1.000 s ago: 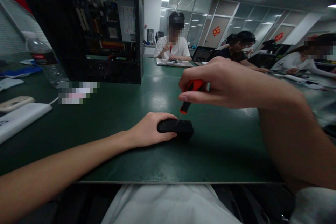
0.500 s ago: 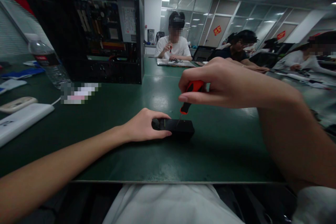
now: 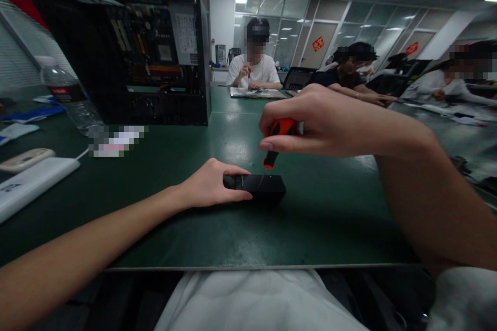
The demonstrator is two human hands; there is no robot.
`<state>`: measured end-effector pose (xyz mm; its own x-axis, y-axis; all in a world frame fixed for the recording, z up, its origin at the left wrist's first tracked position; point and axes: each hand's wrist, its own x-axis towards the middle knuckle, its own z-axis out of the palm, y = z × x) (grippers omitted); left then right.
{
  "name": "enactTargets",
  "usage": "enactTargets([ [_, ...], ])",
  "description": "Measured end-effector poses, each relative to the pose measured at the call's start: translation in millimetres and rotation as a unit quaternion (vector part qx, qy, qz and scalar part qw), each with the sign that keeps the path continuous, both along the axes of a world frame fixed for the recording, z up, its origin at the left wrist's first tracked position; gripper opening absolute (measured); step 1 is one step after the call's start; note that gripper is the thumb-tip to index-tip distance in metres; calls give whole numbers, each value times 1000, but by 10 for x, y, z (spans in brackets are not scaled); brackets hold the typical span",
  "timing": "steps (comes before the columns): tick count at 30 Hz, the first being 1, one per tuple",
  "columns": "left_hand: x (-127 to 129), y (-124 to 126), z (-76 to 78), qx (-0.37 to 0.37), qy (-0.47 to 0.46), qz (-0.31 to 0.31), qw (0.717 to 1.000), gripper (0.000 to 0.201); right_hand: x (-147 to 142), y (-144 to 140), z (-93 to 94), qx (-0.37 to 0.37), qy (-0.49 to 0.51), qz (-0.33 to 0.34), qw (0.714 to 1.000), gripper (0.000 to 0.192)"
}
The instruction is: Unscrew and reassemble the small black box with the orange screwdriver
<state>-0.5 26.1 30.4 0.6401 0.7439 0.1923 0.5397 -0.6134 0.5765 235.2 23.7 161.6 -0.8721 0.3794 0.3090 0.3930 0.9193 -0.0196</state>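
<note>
Right hand (image 3: 310, 119) closed around red-black screwdriver (image 3: 277, 139), tip pressing down onto top of small black box (image 3: 260, 187). Left hand (image 3: 212, 186) pinching box's left end, pinning it flat on green table (image 3: 155, 217), mid-table near front edge. Open PC case (image 3: 128, 51) sitting well behind, left.
</note>
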Motion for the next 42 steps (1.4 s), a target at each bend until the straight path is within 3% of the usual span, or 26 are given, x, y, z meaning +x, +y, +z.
enactTargets([
  [20,8,-8,-1,3,-2,-2,1000,45,12,27,-9,9,-24,2,1000,27],
  [27,4,7,-47,10,-11,-8,1000,42,106,-38,67,-35,-66,62,995,14],
  [32,177,-13,-74,58,-59,-16,996,53,63,-56,51,-37,-57,60,996,17],
  [37,370,-7,-88,43,-44,-45,997,36,68,-89,15,-15,-44,89,995,26],
  [42,273,1,48,32,-14,-73,997,29,259,-127,-40,-27,-77,19,997,25],
])
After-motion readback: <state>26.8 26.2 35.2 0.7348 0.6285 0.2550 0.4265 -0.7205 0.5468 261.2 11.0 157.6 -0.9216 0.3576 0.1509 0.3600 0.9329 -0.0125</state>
